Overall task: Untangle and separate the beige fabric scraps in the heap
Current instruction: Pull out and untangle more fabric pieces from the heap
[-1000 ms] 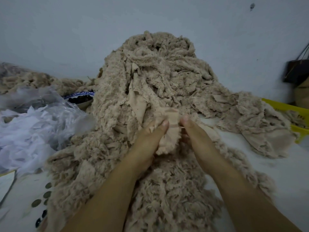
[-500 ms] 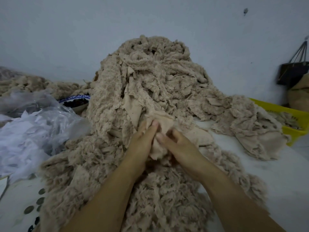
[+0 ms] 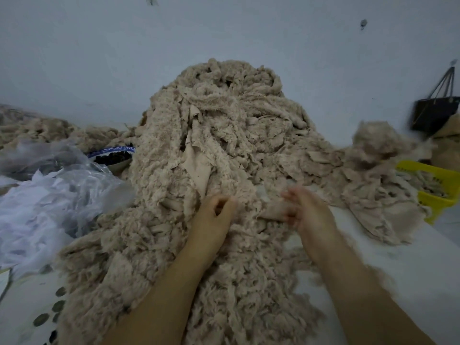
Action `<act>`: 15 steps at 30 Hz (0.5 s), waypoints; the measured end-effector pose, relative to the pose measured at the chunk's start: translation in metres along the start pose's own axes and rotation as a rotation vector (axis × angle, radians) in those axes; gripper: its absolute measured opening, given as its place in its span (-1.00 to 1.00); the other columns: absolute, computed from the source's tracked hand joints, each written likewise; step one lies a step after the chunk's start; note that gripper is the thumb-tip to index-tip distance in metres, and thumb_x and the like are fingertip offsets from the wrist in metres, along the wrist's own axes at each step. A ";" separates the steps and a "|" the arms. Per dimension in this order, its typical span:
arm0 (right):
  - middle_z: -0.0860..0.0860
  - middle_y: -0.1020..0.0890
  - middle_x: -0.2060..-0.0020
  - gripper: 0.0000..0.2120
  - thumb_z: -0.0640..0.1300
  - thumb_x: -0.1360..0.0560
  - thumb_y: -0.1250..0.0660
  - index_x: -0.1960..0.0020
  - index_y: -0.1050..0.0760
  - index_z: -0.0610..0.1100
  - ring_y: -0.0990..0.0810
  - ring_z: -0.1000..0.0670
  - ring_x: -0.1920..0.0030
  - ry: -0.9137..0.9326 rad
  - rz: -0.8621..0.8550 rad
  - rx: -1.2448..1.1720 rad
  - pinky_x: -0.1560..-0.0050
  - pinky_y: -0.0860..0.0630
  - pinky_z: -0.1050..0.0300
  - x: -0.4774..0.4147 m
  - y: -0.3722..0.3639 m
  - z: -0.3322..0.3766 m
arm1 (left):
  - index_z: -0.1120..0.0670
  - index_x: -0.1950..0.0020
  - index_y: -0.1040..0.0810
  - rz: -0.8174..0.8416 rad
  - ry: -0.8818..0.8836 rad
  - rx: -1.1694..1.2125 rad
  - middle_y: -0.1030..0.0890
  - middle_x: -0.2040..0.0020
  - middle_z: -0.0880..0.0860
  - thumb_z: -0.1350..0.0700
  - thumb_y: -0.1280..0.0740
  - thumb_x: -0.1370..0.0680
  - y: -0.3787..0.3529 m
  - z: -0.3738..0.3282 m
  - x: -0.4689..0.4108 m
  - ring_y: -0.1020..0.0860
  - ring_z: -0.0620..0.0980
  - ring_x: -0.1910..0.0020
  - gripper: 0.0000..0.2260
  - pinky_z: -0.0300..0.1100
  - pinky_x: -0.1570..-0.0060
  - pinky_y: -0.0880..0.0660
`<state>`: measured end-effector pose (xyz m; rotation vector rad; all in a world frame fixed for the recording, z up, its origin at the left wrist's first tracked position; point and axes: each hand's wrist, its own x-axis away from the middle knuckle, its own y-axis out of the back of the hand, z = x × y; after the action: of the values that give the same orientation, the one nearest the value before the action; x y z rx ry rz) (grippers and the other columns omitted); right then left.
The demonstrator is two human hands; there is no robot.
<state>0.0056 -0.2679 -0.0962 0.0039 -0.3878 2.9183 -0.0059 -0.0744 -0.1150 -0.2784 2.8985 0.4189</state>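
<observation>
With my left fingers curled, on what I cannot tell, and my blurred right fingers seemingly pinching a strip, a hard pull may drag down the heap beyond them.

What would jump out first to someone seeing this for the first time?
A tall heap of beige fabric scraps fills the middle, rising against the pale wall. The left hand and the blurred right hand reach into its front. A bright yellow basket sits at the right edge, crumpled white material at the left.
</observation>
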 end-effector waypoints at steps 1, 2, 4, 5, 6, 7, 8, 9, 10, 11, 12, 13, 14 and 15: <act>-0.03 -0.68 0.02 -0.78 -0.01 -0.62 -0.27 -0.17 -0.56 -0.10 -0.60 0.19 0.34 0.103 -0.017 0.307 0.35 -0.55 0.25 0.000 -0.004 -0.006 | -0.19 0.00 -0.56 0.060 -0.012 -0.043 -0.58 0.00 -0.15 -0.17 -0.30 -0.59 -0.001 0.001 -0.001 -0.56 -0.26 0.07 -0.89 -0.35 0.09 -0.50; 0.01 -0.65 -0.05 -0.76 -0.06 -0.62 -0.26 -0.26 -0.53 -0.07 -0.62 0.19 0.20 0.203 0.019 0.561 0.22 -0.56 0.25 -0.001 -0.008 -0.012 | -0.13 -0.06 -0.55 0.114 -0.015 -0.116 -0.55 -0.05 -0.12 -0.17 -0.32 -0.58 -0.001 0.003 -0.001 -0.55 -0.22 0.02 -0.84 -0.35 0.06 -0.47; 0.01 -0.52 -0.22 -0.65 -0.10 -0.61 -0.24 -0.39 -0.42 -0.04 -0.55 0.05 -0.14 0.271 0.175 0.982 -0.11 -0.51 0.13 -0.004 -0.010 -0.020 | 0.00 -0.10 -0.51 0.188 -0.019 -0.337 -0.50 -0.06 -0.06 -0.11 -0.35 -0.58 -0.003 0.005 -0.002 -0.50 -0.11 -0.02 -0.78 -0.31 0.03 -0.43; -0.02 -0.50 -0.23 -0.65 -0.11 -0.61 -0.24 -0.39 -0.42 -0.05 -0.52 -0.03 -0.19 0.277 0.230 1.144 -0.16 -0.49 0.07 -0.003 -0.010 -0.023 | 0.01 -0.04 -0.51 0.181 -0.039 -0.423 -0.50 0.00 -0.06 -0.05 -0.35 -0.60 -0.004 0.005 -0.002 -0.49 -0.09 0.03 -0.84 -0.36 0.10 -0.41; -0.06 -0.51 -0.18 -0.71 -0.11 -0.61 -0.23 -0.32 -0.45 -0.08 -0.52 -0.07 -0.16 0.280 0.239 1.225 -0.13 -0.50 0.05 -0.001 -0.011 -0.025 | 0.01 0.04 -0.51 0.155 -0.053 -0.448 -0.50 0.07 -0.07 0.02 -0.33 -0.62 -0.004 0.005 -0.001 -0.49 -0.09 0.10 -0.91 -0.42 0.21 -0.37; -0.07 -0.53 -0.09 -0.80 -0.12 -0.61 -0.22 -0.21 -0.49 -0.11 -0.55 -0.04 -0.08 0.290 0.208 1.197 -0.03 -0.51 0.07 0.000 -0.012 -0.025 | -0.01 0.11 -0.50 0.114 -0.057 -0.431 -0.51 0.13 -0.09 0.08 -0.31 -0.63 -0.003 0.005 0.000 -0.49 -0.10 0.15 -0.88 -0.43 0.29 -0.35; -0.06 -0.55 0.03 -0.88 -0.12 -0.62 -0.22 -0.07 -0.50 -0.12 -0.56 0.06 0.05 0.299 0.160 1.082 0.11 -0.49 0.15 0.002 -0.012 -0.024 | -0.05 0.15 -0.48 0.048 -0.042 -0.363 -0.52 0.15 -0.10 0.11 -0.28 -0.63 -0.001 0.004 0.002 -0.49 -0.13 0.18 -0.84 -0.41 0.31 -0.33; -0.02 -0.55 0.17 -0.87 -0.11 -0.63 -0.22 0.06 -0.49 -0.09 -0.52 0.19 0.22 0.317 0.101 0.944 0.27 -0.42 0.28 0.004 -0.011 -0.021 | -0.08 0.15 -0.46 -0.036 -0.022 -0.261 -0.53 0.14 -0.09 0.10 -0.25 -0.65 0.002 0.002 0.002 -0.49 -0.15 0.17 -0.82 -0.34 0.28 -0.36; 0.02 -0.53 0.28 -0.82 -0.09 -0.64 -0.23 0.14 -0.47 -0.05 -0.47 0.24 0.34 0.343 0.041 0.817 0.39 -0.34 0.37 0.005 -0.010 -0.018 | -0.09 0.13 -0.46 -0.122 -0.011 -0.152 -0.54 0.12 -0.09 0.07 -0.23 -0.66 0.005 -0.001 0.001 -0.50 -0.15 0.15 -0.83 -0.27 0.25 -0.37; 0.05 -0.52 0.33 -0.78 -0.06 -0.64 -0.24 0.18 -0.46 0.00 -0.45 0.24 0.39 0.373 0.004 0.724 0.41 -0.33 0.39 0.007 -0.009 -0.015 | -0.10 0.10 -0.45 -0.190 -0.023 -0.064 -0.54 0.10 -0.08 0.03 -0.21 -0.67 0.008 -0.003 0.001 -0.50 -0.14 0.13 -0.85 -0.23 0.22 -0.37; 0.07 -0.54 0.31 -0.78 -0.04 -0.64 -0.24 0.19 -0.46 0.05 -0.47 0.24 0.37 0.409 -0.005 0.663 0.38 -0.35 0.41 0.010 -0.011 -0.012 | -0.10 0.09 -0.44 -0.226 -0.053 -0.019 -0.53 0.10 -0.08 0.00 -0.20 -0.67 0.009 -0.006 0.002 -0.50 -0.13 0.13 -0.85 -0.22 0.21 -0.37; 0.08 -0.58 0.26 -0.79 -0.03 -0.64 -0.24 0.18 -0.47 0.11 -0.51 0.23 0.31 0.450 0.001 0.628 0.31 -0.39 0.41 0.014 -0.014 -0.010 | -0.11 0.08 -0.43 -0.231 -0.096 -0.013 -0.51 0.11 -0.08 -0.03 -0.18 -0.67 0.009 -0.008 0.003 -0.49 -0.13 0.14 -0.86 -0.22 0.21 -0.36; 0.09 -0.59 0.18 -0.81 -0.01 -0.64 -0.23 0.15 -0.48 0.14 -0.56 0.19 0.23 0.496 0.005 0.603 0.21 -0.46 0.33 0.017 -0.018 -0.009 | -0.11 0.07 -0.43 -0.222 -0.132 -0.026 -0.50 0.12 -0.07 -0.04 -0.17 -0.67 0.008 -0.010 0.004 -0.48 -0.12 0.17 -0.86 -0.22 0.21 -0.36; 0.09 -0.59 0.12 -0.83 0.00 -0.64 -0.22 0.11 -0.50 0.14 -0.59 0.10 0.16 0.537 0.004 0.573 0.13 -0.50 0.23 0.020 -0.021 -0.009 | -0.11 0.06 -0.42 -0.218 -0.153 -0.034 -0.49 0.13 -0.05 -0.04 -0.15 -0.68 0.005 -0.011 0.006 -0.47 -0.11 0.19 -0.86 -0.21 0.22 -0.37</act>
<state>-0.0093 -0.2420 -0.0987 -0.6692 0.5253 2.7668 -0.0143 -0.0735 -0.1048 -0.5367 2.6777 0.4316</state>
